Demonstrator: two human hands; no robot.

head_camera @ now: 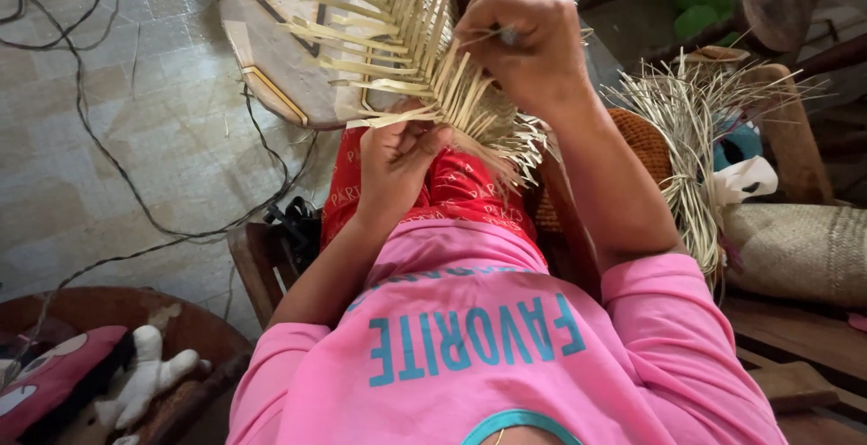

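Observation:
A half-woven piece of pale straw strips (406, 43) fans out above my lap, its loose ends pointing left and down. My left hand (397, 160) grips the lower edge of the weave from beneath, fingers closed around several strips. My right hand (524, 38) is higher, pinching a single thin strip between thumb and fingers at the right side of the weave. I wear a pink shirt and red printed trousers (461, 187).
A bundle of loose straw (695, 129) and a woven bag (799, 251) lie on the wooden bench at right. Black cables (117, 165) trail across the tiled floor at left. A soft toy (144, 377) sits at lower left.

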